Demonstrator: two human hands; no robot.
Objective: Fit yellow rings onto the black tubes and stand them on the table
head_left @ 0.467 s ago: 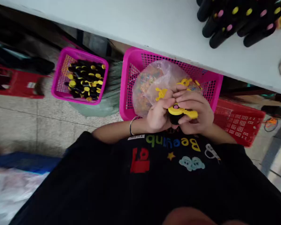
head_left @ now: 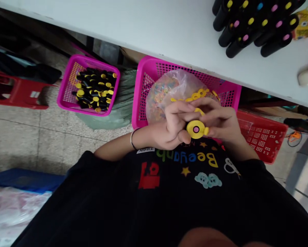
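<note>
We pinch the yellow cap point(head_left: 196, 129) between both hands, left hand point(head_left: 172, 127) and right hand point(head_left: 221, 121), fingers closed narrowly around it, above the pink basket point(head_left: 143, 79). A loose grip could drop it into the bag point(head_left: 166, 91) below.

Hands point(head_left: 195, 125) pinch yellow cap point(head_left: 196, 129) (pink-centred).

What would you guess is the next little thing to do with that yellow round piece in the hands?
Probably press the yellow cap down snug. Both the left hand and right hand pinch it over the lap, and the black tubes on the table all carry seated caps.
</note>
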